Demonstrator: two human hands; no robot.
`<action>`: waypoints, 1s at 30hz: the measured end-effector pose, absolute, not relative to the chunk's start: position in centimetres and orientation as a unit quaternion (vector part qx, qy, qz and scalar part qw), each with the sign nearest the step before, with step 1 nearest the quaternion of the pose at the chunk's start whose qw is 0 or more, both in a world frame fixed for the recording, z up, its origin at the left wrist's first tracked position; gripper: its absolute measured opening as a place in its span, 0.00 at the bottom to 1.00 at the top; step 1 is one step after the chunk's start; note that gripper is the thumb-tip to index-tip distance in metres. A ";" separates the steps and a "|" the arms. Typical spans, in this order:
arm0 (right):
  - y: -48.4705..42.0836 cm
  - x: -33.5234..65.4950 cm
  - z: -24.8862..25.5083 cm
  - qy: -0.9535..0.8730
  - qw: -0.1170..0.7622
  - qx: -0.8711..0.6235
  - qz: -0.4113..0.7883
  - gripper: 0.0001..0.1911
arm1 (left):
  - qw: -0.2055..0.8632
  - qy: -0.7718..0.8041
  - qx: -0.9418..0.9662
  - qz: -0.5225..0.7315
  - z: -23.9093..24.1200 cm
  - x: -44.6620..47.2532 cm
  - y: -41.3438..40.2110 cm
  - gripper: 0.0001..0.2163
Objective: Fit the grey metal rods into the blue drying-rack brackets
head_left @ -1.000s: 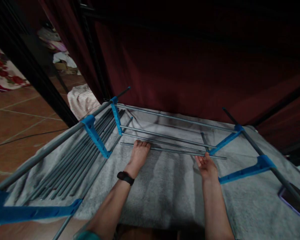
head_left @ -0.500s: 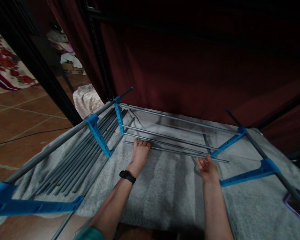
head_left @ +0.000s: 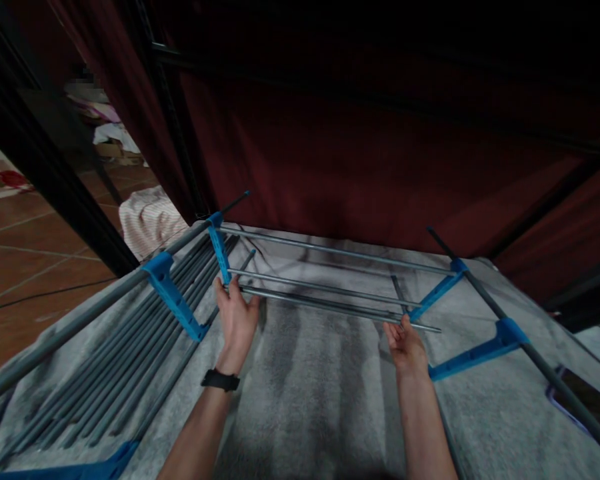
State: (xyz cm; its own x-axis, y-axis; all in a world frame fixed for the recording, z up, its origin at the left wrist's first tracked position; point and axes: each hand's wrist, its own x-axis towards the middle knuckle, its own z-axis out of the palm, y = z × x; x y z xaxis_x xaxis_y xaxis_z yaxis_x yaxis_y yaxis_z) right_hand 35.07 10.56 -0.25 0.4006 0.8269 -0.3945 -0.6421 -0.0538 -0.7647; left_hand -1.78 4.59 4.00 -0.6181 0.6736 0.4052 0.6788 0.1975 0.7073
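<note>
A thin grey metal rod (head_left: 330, 307) lies crosswise between my hands, close against a fitted crossbar of a grey-and-blue rack frame. My left hand (head_left: 236, 323), wearing a black wristband, has its fingers around the rod's left end, by the lower tip of a blue plastic bracket (head_left: 220, 252). My right hand (head_left: 405, 347), palm up, pinches the rod near its right end, which sticks out past the fingers. Beside that hand are the back right bracket (head_left: 436, 293) and the front right bracket (head_left: 480, 353). Behind, an upper crossbar (head_left: 330, 248) and a lower one (head_left: 320, 287) join the two sides.
Several loose grey rods (head_left: 135, 333) lie in a row at the left, beneath the frame's side tube (head_left: 90, 313). A phone (head_left: 577, 397) rests at the right on the grey cloth (head_left: 305, 400). Dark red curtains (head_left: 330, 153) and black metal posts stand behind.
My left hand has slid leftward along the rod to its end by the bracket. The rod's left end has come up against the crossbar. My right hand keeps its pinch; the view has shifted.
</note>
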 end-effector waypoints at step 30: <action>10.3 33.1 1.1 -0.122 0.724 -0.427 0.529 0.16 | -0.367 -0.543 -0.003 -0.756 3.9 -5.1 5.8 0.09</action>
